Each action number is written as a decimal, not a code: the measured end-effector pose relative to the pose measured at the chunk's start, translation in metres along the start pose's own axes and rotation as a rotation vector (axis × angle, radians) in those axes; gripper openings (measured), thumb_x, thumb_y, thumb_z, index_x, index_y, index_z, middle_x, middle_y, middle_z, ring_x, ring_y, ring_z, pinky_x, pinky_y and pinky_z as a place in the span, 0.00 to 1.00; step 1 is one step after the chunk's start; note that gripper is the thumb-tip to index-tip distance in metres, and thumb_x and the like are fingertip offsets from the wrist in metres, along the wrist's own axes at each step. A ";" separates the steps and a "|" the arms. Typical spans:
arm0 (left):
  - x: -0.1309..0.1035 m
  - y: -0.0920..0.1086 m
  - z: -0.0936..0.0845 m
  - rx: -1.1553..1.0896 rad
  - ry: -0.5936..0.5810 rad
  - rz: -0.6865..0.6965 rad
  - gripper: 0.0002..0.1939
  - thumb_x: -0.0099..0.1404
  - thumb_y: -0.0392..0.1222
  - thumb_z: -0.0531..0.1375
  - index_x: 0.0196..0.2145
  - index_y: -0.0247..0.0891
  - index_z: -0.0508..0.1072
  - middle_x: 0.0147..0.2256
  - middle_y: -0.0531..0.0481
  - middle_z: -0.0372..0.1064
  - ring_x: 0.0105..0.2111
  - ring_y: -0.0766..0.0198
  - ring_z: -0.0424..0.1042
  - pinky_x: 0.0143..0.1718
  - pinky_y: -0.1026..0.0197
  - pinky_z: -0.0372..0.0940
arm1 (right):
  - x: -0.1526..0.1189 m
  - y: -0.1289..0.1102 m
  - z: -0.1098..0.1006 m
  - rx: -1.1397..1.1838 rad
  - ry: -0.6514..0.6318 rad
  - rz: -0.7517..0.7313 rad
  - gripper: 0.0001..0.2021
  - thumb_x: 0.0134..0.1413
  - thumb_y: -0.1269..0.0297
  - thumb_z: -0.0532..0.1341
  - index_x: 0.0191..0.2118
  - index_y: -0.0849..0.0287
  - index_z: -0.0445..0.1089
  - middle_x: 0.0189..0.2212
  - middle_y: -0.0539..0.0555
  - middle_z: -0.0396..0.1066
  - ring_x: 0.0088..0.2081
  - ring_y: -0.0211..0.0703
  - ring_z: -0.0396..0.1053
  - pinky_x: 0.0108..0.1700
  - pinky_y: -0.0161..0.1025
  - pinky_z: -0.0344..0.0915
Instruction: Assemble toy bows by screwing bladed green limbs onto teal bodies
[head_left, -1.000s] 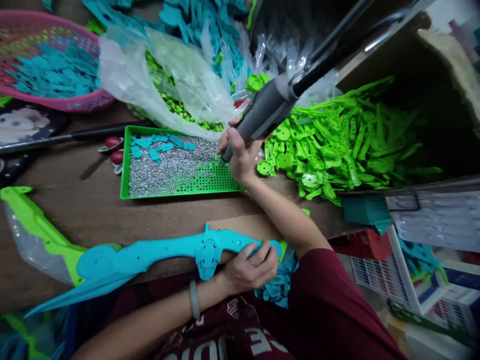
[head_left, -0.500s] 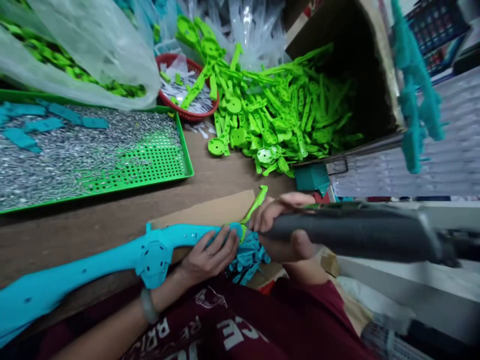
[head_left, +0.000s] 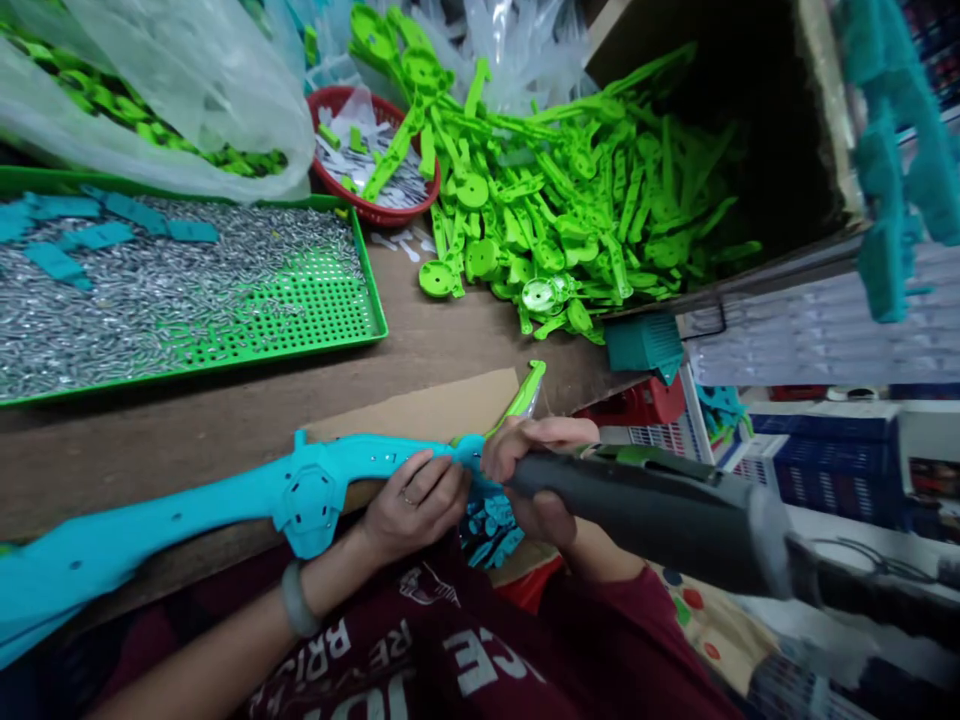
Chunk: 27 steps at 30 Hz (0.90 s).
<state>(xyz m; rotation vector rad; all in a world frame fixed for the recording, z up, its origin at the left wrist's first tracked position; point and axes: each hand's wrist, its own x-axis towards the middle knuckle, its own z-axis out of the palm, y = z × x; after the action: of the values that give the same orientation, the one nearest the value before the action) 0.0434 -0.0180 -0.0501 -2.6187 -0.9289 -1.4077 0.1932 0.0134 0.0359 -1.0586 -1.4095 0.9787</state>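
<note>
A long light-blue plastic piece (head_left: 225, 497) stretches from the left edge to the middle, with a wide octagonal part near its centre. My left hand (head_left: 421, 500), a ring on one finger, is closed around its right end. In my right hand (head_left: 536, 480) is a dark cylindrical power tool (head_left: 645, 510), its front end at the blue piece's right end. A green plastic piece (head_left: 527, 395) sticks up beside my right fingers; its lower part is hidden there. Below my hands lie small blue parts (head_left: 491, 530).
At the left stands a green tray (head_left: 379, 320) of small metal pins and blue pieces. A red basket (head_left: 375, 215) holds white parts. Green parts (head_left: 555, 230) spill from a cardboard box (head_left: 832, 120). A flat cardboard piece (head_left: 420, 405) lies on the brown table (head_left: 442, 345).
The tool's rear end has swung lower and left in the view, and my right hand has shifted slightly left. The green piece beside it has tilted slightly. The view has moved a little.
</note>
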 end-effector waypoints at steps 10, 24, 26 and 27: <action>-0.001 0.004 -0.001 -0.047 -0.054 -0.060 0.07 0.69 0.33 0.58 0.40 0.38 0.76 0.40 0.49 0.78 0.45 0.61 0.74 0.54 0.55 0.69 | 0.033 -0.024 -0.006 0.185 -0.402 -0.072 0.19 0.57 0.48 0.64 0.51 0.51 0.68 0.19 0.46 0.64 0.19 0.40 0.65 0.21 0.38 0.65; 0.000 0.002 0.001 0.050 -0.004 0.001 0.06 0.69 0.39 0.60 0.42 0.37 0.77 0.49 0.47 0.78 0.53 0.57 0.74 0.54 0.55 0.67 | 0.195 0.081 0.146 0.098 0.009 -0.165 0.24 0.57 0.37 0.53 0.49 0.49 0.61 0.18 0.42 0.52 0.19 0.39 0.58 0.26 0.39 0.65; -0.001 0.002 0.001 0.050 -0.004 -0.007 0.07 0.69 0.40 0.60 0.42 0.37 0.76 0.49 0.46 0.77 0.52 0.58 0.74 0.54 0.56 0.67 | 0.193 0.086 0.144 0.072 0.007 -0.149 0.24 0.58 0.36 0.52 0.50 0.49 0.60 0.19 0.42 0.52 0.19 0.39 0.59 0.26 0.40 0.66; -0.001 0.002 0.001 0.046 -0.008 -0.013 0.07 0.69 0.40 0.60 0.42 0.37 0.76 0.49 0.46 0.77 0.52 0.58 0.74 0.55 0.56 0.67 | 0.192 0.087 0.143 0.061 0.008 -0.143 0.25 0.58 0.36 0.52 0.50 0.48 0.60 0.19 0.42 0.53 0.20 0.39 0.60 0.27 0.40 0.67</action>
<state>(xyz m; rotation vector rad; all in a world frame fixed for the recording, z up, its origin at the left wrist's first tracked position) 0.0448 -0.0195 -0.0511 -2.5920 -0.9694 -1.3623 0.0513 0.2203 -0.0095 -0.9030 -1.4198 0.9070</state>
